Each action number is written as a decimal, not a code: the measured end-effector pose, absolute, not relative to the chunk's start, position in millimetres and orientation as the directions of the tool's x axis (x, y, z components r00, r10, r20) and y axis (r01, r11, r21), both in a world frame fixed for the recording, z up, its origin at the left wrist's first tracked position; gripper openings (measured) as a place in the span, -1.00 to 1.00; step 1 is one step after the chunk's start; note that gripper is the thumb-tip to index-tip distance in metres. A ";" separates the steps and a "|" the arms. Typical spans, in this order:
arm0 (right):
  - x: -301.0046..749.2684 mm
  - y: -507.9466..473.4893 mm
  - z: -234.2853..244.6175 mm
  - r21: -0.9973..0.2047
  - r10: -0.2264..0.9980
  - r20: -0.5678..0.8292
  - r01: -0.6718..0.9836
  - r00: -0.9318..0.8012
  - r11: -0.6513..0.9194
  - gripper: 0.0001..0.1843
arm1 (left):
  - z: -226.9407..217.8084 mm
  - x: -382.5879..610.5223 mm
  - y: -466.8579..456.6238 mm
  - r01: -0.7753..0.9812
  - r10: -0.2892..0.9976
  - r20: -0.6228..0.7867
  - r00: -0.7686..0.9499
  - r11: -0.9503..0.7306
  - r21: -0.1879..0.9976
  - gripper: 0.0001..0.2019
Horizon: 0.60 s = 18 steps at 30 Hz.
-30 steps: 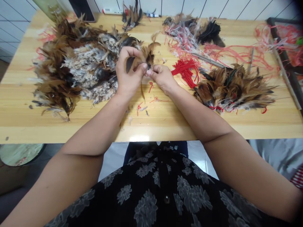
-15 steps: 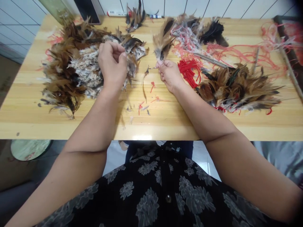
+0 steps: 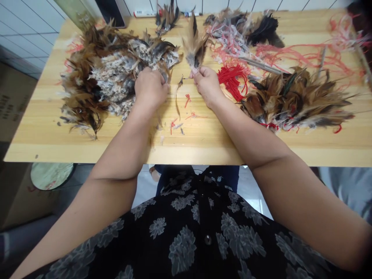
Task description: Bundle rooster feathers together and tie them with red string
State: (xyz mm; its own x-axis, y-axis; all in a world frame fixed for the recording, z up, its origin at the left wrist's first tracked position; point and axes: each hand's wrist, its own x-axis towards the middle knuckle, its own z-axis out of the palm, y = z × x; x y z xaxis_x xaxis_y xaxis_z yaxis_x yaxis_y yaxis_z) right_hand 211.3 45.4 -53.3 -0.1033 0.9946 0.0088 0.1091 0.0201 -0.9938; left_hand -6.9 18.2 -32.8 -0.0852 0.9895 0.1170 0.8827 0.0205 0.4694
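My right hand [image 3: 207, 84] is closed, pinching the base of a small bunch of brown feathers [image 3: 194, 48] that stands up and away from me. My left hand [image 3: 151, 90] is curled at the near right edge of a large loose pile of brown, grey and white feathers [image 3: 107, 73], fingertips pinched among the feathers there. Both hands are over a light wooden table [image 3: 203, 139], a short gap apart.
A hank of red thread [image 3: 232, 77] lies just right of my right hand. Tied feather bundles [image 3: 293, 100] lie further right. Tangled pink and white strips [image 3: 232, 38], black feathers [image 3: 266, 29] and thin sticks [image 3: 258, 65] fill the far side. Red thread scraps [image 3: 187, 101] dot the middle.
My hands parted: the right kept the feather bunch and lifted it upright, while the left reached into the big pile, then drew back to its near edge.
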 end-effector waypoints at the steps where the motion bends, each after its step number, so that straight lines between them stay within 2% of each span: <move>1: 209.8 41.4 -48.6 -0.993 0.999 -0.016 0.120 -0.047 -0.010 -0.57 | -33.2 -8.2 19.3 0.878 0.990 0.122 -0.067 0.000 0.478 -0.78; 4: 207.2 33.5 -37.5 -0.983 0.998 -0.066 0.168 0.013 -0.067 -0.56 | -38.0 -12.7 26.9 0.800 0.979 0.206 0.001 -0.124 0.587 -0.66; 6: 207.5 32.8 -36.3 -0.985 0.998 -0.066 0.161 0.010 -0.067 -0.57 | -45.3 -13.4 34.8 0.704 0.952 0.305 -0.020 -0.203 0.680 -0.61; 8: 208.9 34.6 -40.2 -0.988 1.000 -0.026 0.154 -0.008 -0.025 -0.59 | -53.5 -10.7 42.2 0.561 0.938 0.341 -0.060 -0.251 0.789 -0.56; 12: 211.4 42.0 -55.2 -0.980 0.991 0.103 0.163 -0.086 0.115 -0.57 | -59.3 3.3 42.8 0.182 0.979 0.203 -0.013 -0.197 0.963 -0.47; 15: 211.3 48.2 -65.7 -0.976 0.982 0.129 0.160 -0.136 0.150 -0.60 | -54.4 15.2 33.0 -0.056 0.994 0.106 0.002 -0.106 0.993 -0.43; 18: 210.3 51.3 -72.0 -0.974 0.974 0.161 0.137 -0.158 0.183 -0.65 | -54.8 21.9 27.9 -0.144 0.994 0.094 0.051 -0.086 0.986 -0.44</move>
